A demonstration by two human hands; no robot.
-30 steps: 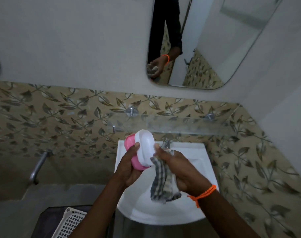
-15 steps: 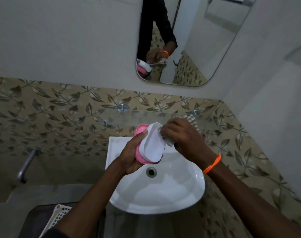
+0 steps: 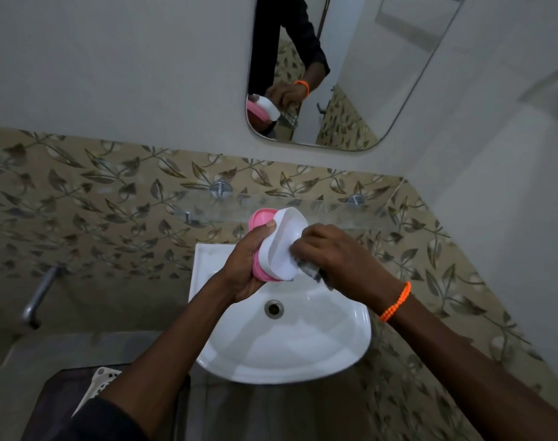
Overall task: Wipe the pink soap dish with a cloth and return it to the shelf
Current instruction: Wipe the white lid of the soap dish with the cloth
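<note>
Your left hand (image 3: 245,265) has its grip clamped around the pink soap dish (image 3: 272,246), thumb over its upper edge, holding it on end at the centre of the frame above the white basin (image 3: 303,351). Your right hand (image 3: 338,262) is curled around the checked cloth (image 3: 312,272), pressing it against the dish's white part. The glass shelf (image 3: 334,211) runs just behind the dish on the leaf-patterned tiles, and the mirror (image 3: 350,74) in the upper right reflects both hands.

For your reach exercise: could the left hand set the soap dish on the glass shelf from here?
Probably yes: the left hand holds the soap dish just below the glass shelf, with nothing between them.
</note>
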